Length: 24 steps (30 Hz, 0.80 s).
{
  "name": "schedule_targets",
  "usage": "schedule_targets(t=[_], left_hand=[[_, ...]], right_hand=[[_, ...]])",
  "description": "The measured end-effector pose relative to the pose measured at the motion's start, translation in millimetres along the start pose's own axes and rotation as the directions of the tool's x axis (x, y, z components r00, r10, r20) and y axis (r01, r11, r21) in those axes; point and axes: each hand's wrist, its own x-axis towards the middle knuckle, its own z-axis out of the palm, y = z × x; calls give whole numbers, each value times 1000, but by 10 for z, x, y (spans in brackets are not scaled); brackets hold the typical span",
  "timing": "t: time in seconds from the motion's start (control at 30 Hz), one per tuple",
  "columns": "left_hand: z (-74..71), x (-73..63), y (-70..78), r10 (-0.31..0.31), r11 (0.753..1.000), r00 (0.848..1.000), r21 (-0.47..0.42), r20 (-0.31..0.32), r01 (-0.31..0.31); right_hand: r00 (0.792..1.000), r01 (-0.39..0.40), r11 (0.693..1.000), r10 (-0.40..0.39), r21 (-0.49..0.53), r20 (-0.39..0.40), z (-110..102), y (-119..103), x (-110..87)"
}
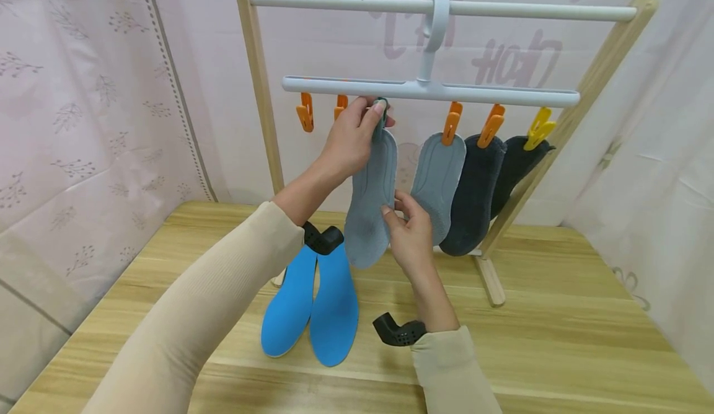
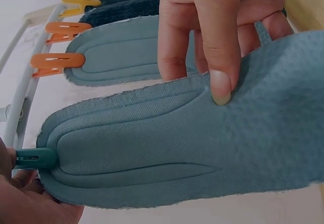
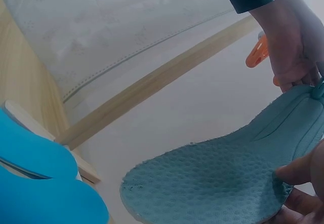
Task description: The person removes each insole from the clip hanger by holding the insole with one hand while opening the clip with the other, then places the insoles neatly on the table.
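A grey insole hangs upright below the hanger bar, its narrow heel end at the top. My left hand pinches a dark green clothespin, whose tip overlaps the insole's heel edge in the left wrist view. Lower down, my right hand holds the same insole by its side edge, thumb on the near face and fingers behind. A matching grey insole hangs just to the right from an orange clothespin. In the right wrist view the held insole shows a dimpled front half.
A pale hanger hooks onto a white rail in a wooden frame. Two dark insoles hang at the right by orange and yellow clothespins. Two blue insoles lie on the wooden table. Bare orange clothespins hang left.
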Motion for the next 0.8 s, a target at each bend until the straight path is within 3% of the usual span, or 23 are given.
schedule_targets(t=[0.43, 0.8], left_hand=[[35, 10, -12, 14, 997, 1000, -70, -15, -15], [61, 0, -39, 15, 983, 999, -180, -29, -20]], right_hand=[[1000, -23, 1000, 23, -12, 2, -7, -11, -32], [999, -45, 999, 45, -2, -12, 24, 16, -112]])
